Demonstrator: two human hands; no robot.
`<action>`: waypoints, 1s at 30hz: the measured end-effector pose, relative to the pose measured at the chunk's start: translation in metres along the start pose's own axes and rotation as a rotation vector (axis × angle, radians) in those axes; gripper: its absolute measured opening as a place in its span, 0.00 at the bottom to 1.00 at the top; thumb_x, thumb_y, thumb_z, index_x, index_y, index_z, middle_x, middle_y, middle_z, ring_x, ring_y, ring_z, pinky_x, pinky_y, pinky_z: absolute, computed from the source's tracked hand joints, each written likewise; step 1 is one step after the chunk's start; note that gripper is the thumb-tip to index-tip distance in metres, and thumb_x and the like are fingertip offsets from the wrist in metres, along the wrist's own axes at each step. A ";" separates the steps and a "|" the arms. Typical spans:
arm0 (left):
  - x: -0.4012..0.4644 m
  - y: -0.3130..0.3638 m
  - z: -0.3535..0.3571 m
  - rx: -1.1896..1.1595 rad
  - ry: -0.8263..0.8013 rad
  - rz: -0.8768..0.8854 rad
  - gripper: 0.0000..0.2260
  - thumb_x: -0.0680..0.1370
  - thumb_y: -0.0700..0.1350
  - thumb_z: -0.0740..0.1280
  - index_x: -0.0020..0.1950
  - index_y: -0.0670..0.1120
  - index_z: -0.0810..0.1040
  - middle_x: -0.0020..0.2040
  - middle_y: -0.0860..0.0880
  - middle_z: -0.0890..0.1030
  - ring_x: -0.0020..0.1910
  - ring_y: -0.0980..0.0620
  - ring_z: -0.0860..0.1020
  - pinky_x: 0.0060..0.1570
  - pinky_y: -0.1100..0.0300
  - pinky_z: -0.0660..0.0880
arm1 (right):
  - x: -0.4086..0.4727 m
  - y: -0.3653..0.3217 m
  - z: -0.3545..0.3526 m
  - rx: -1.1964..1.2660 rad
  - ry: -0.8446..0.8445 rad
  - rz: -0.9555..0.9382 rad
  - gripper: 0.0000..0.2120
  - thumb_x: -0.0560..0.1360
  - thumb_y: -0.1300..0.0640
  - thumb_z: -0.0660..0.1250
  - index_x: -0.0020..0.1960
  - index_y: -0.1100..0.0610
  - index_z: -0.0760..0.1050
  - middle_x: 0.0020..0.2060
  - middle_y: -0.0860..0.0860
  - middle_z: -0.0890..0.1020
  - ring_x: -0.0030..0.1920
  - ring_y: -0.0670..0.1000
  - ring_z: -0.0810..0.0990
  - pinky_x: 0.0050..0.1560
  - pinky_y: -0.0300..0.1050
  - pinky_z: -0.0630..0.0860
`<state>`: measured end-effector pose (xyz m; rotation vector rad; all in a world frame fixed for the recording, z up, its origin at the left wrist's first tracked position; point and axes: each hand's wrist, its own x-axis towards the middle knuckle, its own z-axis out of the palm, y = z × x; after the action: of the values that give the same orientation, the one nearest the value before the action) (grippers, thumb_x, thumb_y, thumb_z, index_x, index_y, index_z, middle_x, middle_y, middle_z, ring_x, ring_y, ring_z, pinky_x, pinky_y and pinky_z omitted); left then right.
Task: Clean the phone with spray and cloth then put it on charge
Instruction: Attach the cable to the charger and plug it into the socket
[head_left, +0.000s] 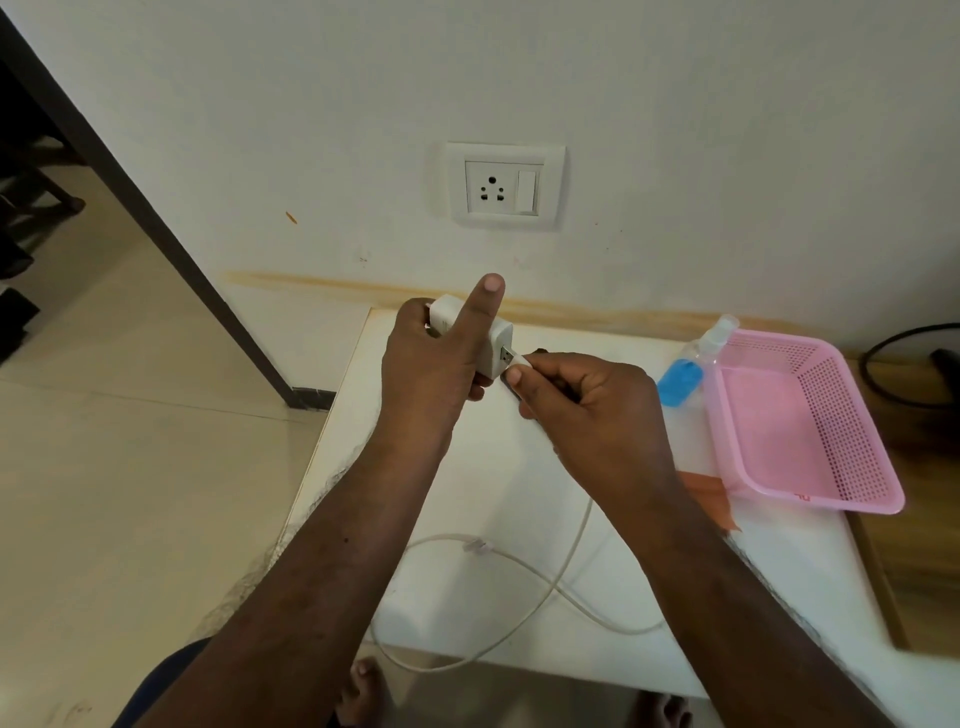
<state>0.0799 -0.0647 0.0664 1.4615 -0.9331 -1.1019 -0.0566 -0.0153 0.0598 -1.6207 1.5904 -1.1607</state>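
Above the bench (441, 597), left hand (431, 374) grips the charger (493, 343); right hand (587, 405) pinches the cable plug (519, 359) at its port; phone unseen.

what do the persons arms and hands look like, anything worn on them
Both forearms are bare up to the bottom edge of the frame: no sleeves, watch, rings or gloves show. The left hand and right hand have short, unpainted nails.
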 end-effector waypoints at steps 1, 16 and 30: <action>0.000 0.000 0.000 -0.006 -0.008 -0.007 0.23 0.70 0.66 0.73 0.49 0.47 0.75 0.40 0.47 0.82 0.27 0.55 0.80 0.27 0.63 0.75 | 0.000 0.000 0.000 -0.010 0.004 -0.002 0.07 0.77 0.48 0.68 0.48 0.48 0.84 0.34 0.44 0.83 0.37 0.47 0.81 0.40 0.49 0.80; 0.000 -0.013 0.004 0.074 -0.083 -0.015 0.20 0.70 0.62 0.74 0.52 0.49 0.77 0.41 0.48 0.84 0.27 0.55 0.79 0.25 0.64 0.74 | -0.003 0.006 0.007 -0.210 -0.039 -0.029 0.12 0.78 0.47 0.65 0.43 0.53 0.82 0.32 0.49 0.82 0.34 0.50 0.80 0.38 0.51 0.79; 0.016 0.006 -0.022 -0.535 -0.273 -0.248 0.13 0.74 0.49 0.76 0.48 0.41 0.80 0.42 0.41 0.83 0.39 0.46 0.83 0.39 0.56 0.81 | 0.017 0.011 -0.012 0.775 -0.177 0.331 0.17 0.79 0.45 0.61 0.54 0.55 0.81 0.46 0.57 0.85 0.41 0.56 0.83 0.38 0.47 0.80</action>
<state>0.1058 -0.0748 0.0703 1.0139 -0.5772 -1.6194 -0.0739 -0.0307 0.0590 -0.8867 1.0397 -1.1999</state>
